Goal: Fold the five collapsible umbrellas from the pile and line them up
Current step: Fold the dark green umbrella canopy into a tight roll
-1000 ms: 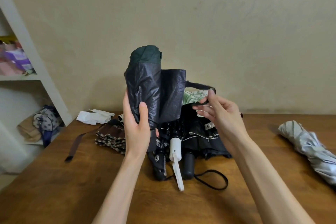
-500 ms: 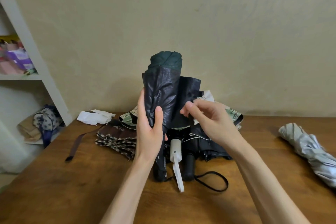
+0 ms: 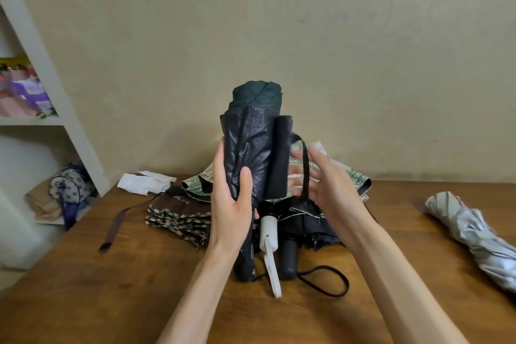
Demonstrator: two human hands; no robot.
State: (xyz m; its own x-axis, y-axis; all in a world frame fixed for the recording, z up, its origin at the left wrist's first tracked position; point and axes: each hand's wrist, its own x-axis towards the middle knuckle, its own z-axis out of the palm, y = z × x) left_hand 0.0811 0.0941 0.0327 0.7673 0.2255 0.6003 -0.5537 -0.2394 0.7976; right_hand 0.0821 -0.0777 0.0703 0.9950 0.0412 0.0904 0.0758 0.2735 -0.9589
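The left grip curls fingers and thumb round the lower part of the rolled dark umbrella, upright above the pile on the counter, while the blurred right grip, fingers straight and holding nothing, is just right of it, the strap hanging across those fingers.

dark umbrella rolled, upright mid-frame, strap hanging loose. unfolded pile behind it, centre. silver umbrella lying bundled, far right.

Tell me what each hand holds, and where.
Left hand grips the dark umbrella round its rolled canopy; right hand looks open, holding nothing.
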